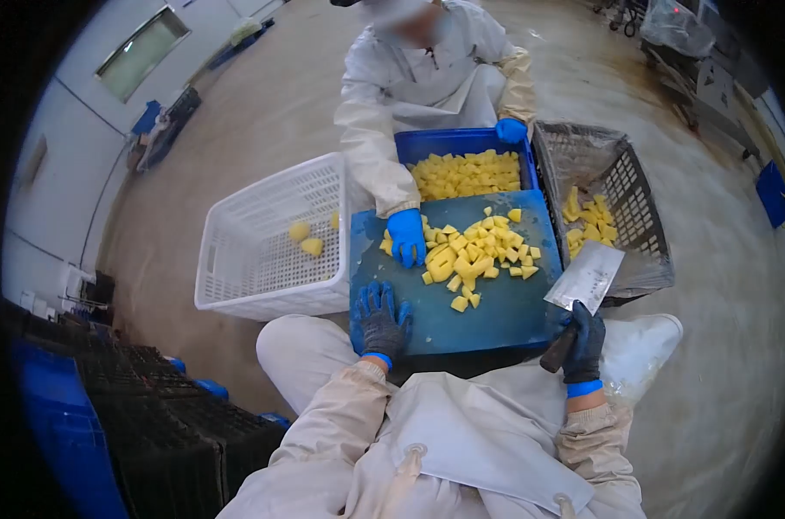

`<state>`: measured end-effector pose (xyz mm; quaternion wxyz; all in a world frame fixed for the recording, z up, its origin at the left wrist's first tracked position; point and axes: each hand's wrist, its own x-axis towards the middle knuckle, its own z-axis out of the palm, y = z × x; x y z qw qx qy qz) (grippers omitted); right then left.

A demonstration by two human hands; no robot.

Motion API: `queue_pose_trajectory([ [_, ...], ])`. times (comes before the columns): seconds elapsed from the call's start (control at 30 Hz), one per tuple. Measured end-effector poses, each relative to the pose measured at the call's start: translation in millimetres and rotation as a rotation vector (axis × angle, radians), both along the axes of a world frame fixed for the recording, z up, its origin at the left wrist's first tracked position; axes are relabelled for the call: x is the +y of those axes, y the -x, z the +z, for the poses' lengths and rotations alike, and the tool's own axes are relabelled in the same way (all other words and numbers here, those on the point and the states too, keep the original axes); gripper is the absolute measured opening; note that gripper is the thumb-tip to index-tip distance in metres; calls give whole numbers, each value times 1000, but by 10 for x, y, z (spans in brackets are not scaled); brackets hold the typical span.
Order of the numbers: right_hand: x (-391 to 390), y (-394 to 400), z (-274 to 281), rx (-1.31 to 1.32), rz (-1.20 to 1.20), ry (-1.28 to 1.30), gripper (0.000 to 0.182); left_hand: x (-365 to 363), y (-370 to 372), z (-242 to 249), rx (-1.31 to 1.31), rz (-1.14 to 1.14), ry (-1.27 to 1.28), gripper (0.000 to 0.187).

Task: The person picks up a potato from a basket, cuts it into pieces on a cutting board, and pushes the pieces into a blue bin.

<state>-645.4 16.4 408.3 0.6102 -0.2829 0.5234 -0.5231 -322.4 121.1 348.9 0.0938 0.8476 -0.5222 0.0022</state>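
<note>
My left hand (381, 324), in a dark glove with blue fingertips, lies flat with spread fingers on the left front of a blue-green cutting board (505, 324). Off the board's right edge, my right hand (584, 343) is wrapped round the dark handle of a cleaver (587, 275), its broad blade angled up and away from me. Cut yellow chunks (472, 255), which look like potato, are heaped on the board. A co-worker's blue-gloved hand (406, 235) reaches into the left side of that heap.
A white crate (271, 298) with a few peeled yellow pieces stands left. Behind the board, a blue bin (461, 138) holds many yellow chunks. A dark lined crate (639, 203) at right holds more pieces. The co-worker (448, 65) sits opposite, other hand (511, 131) on the bin's rim.
</note>
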Motion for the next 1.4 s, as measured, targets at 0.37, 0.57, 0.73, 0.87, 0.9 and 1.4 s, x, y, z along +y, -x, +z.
queue_pose_trajectory([
  [0.37,-38,21,-54,3,-23,-24,18,-1,21,33,-79,12,-47,63],
  [0.57,-69,62,-203,12,-25,15,17,4,0,7,-41,8,-33,64],
  [0.73,-29,2,-28,-10,-39,21,18,-4,22,-21,31,20,-26,65],
  [0.87,-46,70,-126,-37,-14,-17,17,-7,21,97,52,13,-83,66],
  [0.9,-36,48,-102,-43,-30,-2,17,-4,27,118,60,18,-102,67],
  [1.4,-31,33,-74,-37,-44,3,15,30,5,-7,-31,-7,-27,64],
])
